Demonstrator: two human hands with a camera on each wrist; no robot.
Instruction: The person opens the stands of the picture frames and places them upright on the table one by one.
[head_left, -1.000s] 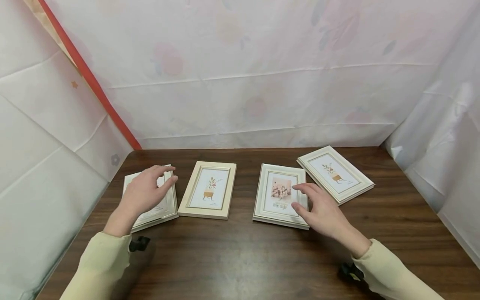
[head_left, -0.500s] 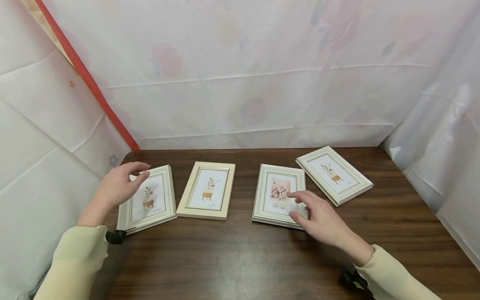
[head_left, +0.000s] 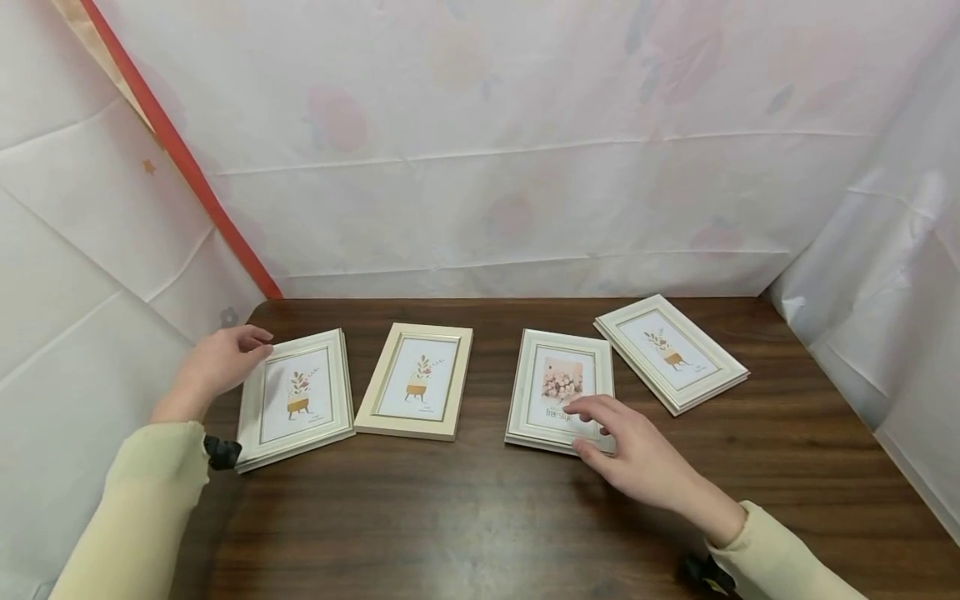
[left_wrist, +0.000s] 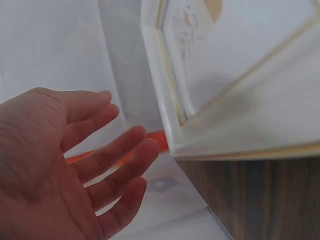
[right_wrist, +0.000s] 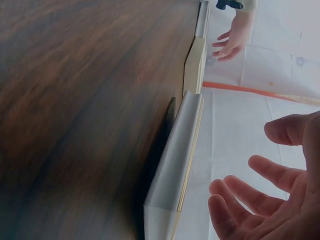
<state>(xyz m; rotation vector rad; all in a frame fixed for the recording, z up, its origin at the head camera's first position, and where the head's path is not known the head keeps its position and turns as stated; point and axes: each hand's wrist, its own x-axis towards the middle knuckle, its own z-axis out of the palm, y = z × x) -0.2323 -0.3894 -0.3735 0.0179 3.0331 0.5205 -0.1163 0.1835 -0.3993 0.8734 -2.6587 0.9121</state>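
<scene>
My left hand [head_left: 219,367] hovers at the upper left corner of the leftmost white picture frame [head_left: 297,397], fingers relaxed and holding nothing. In the left wrist view its loosely spread fingers [left_wrist: 107,165] are apart from the frame's corner. Over the lower right part of another white picture frame [head_left: 534,433], which shows pink flowers and lettering, hangs my right hand [head_left: 637,458], its fingers bent a little and grasping nothing. The right wrist view has that frame's side edge [right_wrist: 175,160] beside the raised fingers, with space between them.
Between those two lies a cream picture frame [head_left: 442,392], close beside the leftmost one. A further white frame [head_left: 671,354] lies slanted at the back right. All rest face up on a dark wood table [head_left: 420,525]. Pale patterned curtains [head_left: 510,167] with a red strip [head_left: 180,154] enclose it.
My left hand has moved left from above the leftmost picture frame to its corner, uncovering the picture. The right hand has shifted slightly down and toward me. The picture frames lie as before.
</scene>
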